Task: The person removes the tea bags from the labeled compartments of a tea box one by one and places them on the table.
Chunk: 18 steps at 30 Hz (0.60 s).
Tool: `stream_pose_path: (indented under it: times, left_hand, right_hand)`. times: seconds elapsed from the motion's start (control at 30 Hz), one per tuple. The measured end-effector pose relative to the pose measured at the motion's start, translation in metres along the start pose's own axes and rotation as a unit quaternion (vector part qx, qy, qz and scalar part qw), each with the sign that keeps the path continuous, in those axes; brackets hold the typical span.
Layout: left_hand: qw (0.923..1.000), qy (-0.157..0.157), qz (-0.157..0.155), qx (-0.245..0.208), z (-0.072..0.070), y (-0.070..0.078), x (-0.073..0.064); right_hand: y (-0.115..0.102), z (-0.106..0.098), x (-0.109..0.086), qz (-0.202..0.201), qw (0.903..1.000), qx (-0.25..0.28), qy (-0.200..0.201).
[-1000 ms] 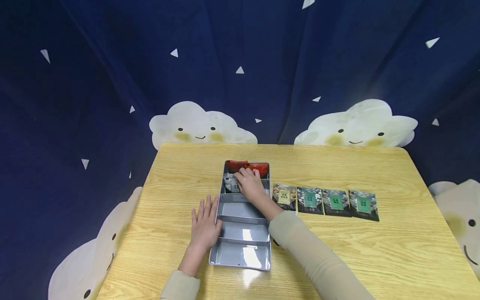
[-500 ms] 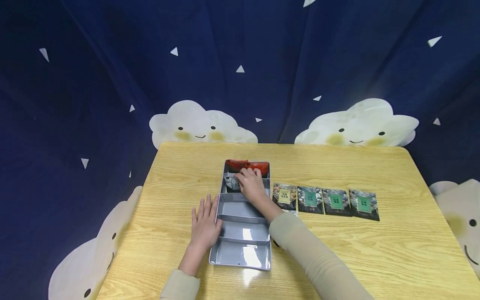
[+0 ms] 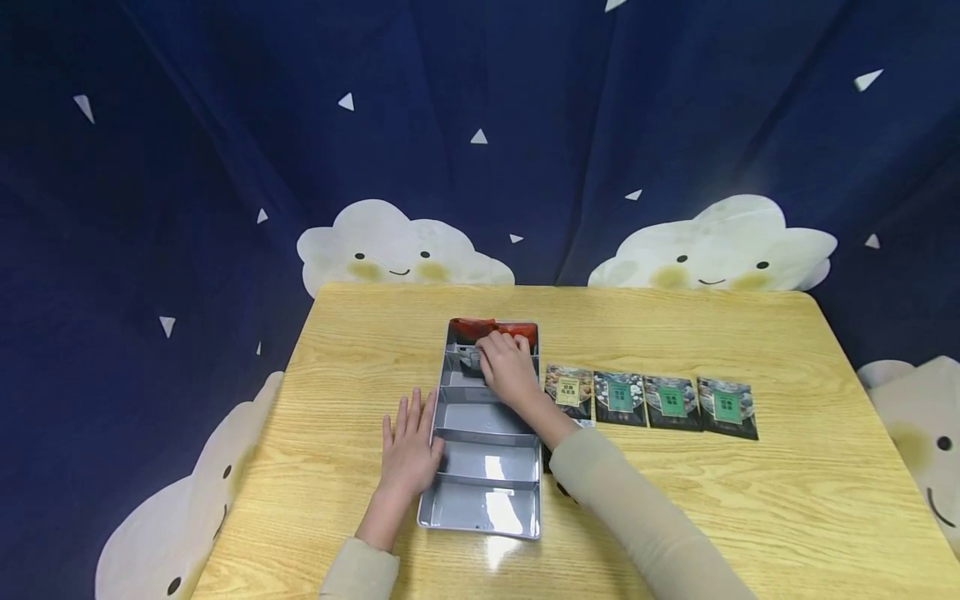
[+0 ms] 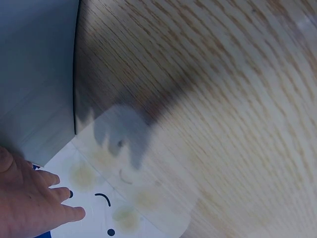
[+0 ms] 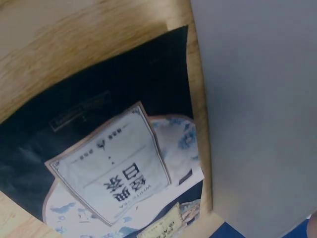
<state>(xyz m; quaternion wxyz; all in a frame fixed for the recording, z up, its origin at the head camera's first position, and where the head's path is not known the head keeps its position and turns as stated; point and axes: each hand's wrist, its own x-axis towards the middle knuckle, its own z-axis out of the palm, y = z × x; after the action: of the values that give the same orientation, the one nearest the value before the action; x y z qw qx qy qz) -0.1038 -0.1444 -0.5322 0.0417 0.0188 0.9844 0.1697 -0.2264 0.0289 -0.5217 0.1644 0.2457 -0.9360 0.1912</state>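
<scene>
A grey organizer box with several compartments stands lengthwise on the table. My left hand rests flat along its left side, fingers straight and thumb at the rim; in the left wrist view those fingertips show beside the box wall. Over the second compartment from the back, my right hand pinches a silver-and-black tea packet, partly hidden by the curled fingers. Red packets fill the rearmost compartment. In the right wrist view, a black white-tea packet lies beside the box, mostly under my sleeve in the head view.
To the right of the box lies a row of tea packets: one with a yellow label, then green-labelled ones. The wooden table ends at a dark blue curtain with cloud prints.
The tea packet under my right hand has shifted back and slightly right, baring more of the compartment's floor. My right forearm has moved slightly right. My left hand has stayed in place.
</scene>
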Motion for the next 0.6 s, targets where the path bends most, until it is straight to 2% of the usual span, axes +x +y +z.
stream_pose_path:
  times: [0.13,0.37,0.6]
  left_hand:
    - [1.0,-0.001,-0.001,0.0,0.0,0.0,0.0]
    - [1.0,0.0,-0.001,-0.003,0.0,0.0,0.0]
    - [1.0,-0.003,0.0,-0.001,0.0,0.0,0.0]
  right_hand:
    - [0.0,-0.01,-0.001,-0.005,0.9998,0.019,0.008]
    - [0.003,-0.032,-0.003,-0.018,0.9956,0.052,0.076]
    - [0.014,-0.063,-0.006,-0.013,0.9867,0.091,0.134]
